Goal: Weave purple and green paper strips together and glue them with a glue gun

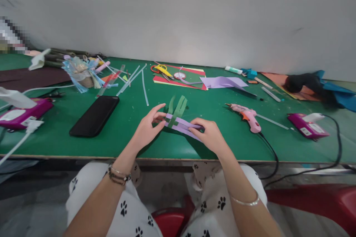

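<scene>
Green paper strips (180, 106) cross over and under purple paper strips (182, 126) in a small loose weave, held low over the table's front part. My left hand (148, 127) is at the weave's left end, thumb and a curled finger around its edge while the index finger stands apart. With thumb and fingers pinched, my right hand (207, 133) grips the purple strips towards their right end. The green ends fan out away from me, and their lower ends are partly hidden.
A black phone (95, 116) lies left on the green table (133, 142). To the right are a pink glue gun (247, 115) with its cord and a purple power strip (307, 126). Yellow scissors (162, 69), coloured paper (225, 82) and glue sticks (144, 87) lie behind.
</scene>
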### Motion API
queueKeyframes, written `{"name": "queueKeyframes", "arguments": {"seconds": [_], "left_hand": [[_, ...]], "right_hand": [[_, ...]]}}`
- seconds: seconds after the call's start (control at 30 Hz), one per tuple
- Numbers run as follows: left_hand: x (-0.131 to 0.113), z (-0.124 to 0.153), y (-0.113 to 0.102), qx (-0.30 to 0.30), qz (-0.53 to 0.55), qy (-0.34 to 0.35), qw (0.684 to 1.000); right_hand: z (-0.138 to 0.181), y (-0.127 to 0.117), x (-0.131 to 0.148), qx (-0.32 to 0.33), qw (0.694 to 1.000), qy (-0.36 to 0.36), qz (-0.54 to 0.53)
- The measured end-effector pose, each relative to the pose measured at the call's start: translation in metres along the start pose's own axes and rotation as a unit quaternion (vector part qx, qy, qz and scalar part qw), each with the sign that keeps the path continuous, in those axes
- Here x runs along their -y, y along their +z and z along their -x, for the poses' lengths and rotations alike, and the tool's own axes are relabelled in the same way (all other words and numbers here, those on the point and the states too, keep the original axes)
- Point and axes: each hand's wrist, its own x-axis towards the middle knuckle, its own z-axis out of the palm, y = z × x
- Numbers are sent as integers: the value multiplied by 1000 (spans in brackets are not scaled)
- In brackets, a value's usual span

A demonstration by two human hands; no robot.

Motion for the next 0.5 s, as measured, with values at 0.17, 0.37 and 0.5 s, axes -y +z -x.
{"name": "queueKeyframes", "arguments": {"seconds": [0.17,0.37,0.5], "left_hand": [[-1,0,0,-15,-11,-9,1000],[-2,1,0,-27,-15,5,1000],[-3,1,0,-31,-4,13,999]], "right_hand": [[0,-1,3,36,999,-25,6],[1,-1,4,79,996,-36,1],[1,-2,3,78,996,-32,5]]}}
